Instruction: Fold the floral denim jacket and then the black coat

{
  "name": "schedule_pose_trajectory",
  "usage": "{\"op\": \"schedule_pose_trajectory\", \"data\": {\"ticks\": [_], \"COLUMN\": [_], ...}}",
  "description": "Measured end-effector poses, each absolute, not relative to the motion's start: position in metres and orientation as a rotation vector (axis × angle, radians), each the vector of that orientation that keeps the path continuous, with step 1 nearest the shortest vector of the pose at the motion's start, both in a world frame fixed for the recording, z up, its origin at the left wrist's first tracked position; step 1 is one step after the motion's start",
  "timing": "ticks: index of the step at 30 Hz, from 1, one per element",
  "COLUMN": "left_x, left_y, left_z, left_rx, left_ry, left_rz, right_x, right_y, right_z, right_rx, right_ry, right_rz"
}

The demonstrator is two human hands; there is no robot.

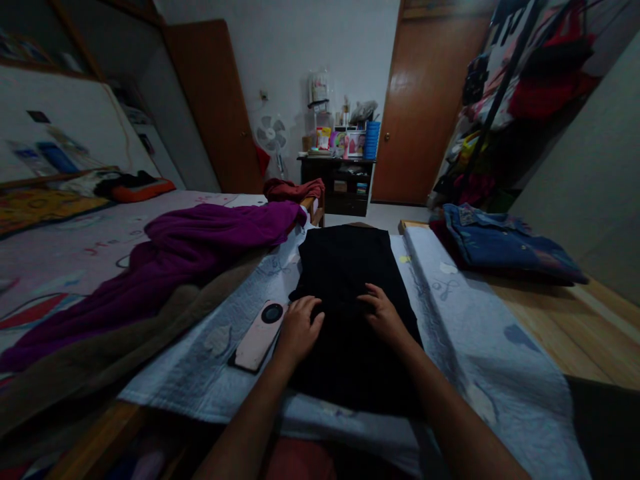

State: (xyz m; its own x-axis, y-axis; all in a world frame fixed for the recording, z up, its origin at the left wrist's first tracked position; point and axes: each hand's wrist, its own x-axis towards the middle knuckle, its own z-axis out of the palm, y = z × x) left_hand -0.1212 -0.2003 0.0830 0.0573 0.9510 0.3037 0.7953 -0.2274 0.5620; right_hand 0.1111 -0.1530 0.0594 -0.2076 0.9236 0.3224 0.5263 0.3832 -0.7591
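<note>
A black garment (350, 267) lies folded into a long rectangle on a light blue patterned bed cover (445, 293). On its left edge rests my left hand (301, 327), fingers slightly bent and thumb apart. My right hand (385, 317) lies over the right half of the cloth with its fingers spread. Both hands are open and touch or hover just above the fabric; the dark cloth makes this hard to tell. Just left of my left hand is a pale pink phone (256, 340), back side up, with a round black camera ring.
A purple cloth (215, 233) and a brown blanket (165, 327) lie at the left, beside a bed (125, 217). Folded denim clothes (500, 240) sit on wooden boards (545, 320) at the right. A fan (271, 133) and a dark cabinet (333, 180) stand at the back.
</note>
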Motion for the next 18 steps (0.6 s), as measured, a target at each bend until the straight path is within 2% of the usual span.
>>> {"op": "schedule_pose_trajectory", "data": {"ticks": [4, 8, 13, 18], "left_x": [-0.136, -0.132, -0.127, -0.126], "left_y": [-0.202, -0.213, -0.218, -0.219], "left_z": [0.074, 0.074, 0.073, 0.072], "left_rx": [2.14, 2.175, 2.124, 2.097], "left_ry": [1.991, 1.976, 2.079, 2.182], "left_rz": [0.551, 0.328, 0.212, 0.156], "right_x": [0.116, 0.128, 0.156, 0.18], "right_y": [-0.149, -0.146, -0.14, -0.139], "right_z": [0.074, 0.078, 0.078, 0.076], "right_rx": [-1.253, -1.212, -1.112, -1.067], "right_ry": [-1.451, -0.848, -0.31, -0.163], "right_rz": [0.875, 1.157, 1.212, 1.24]}}
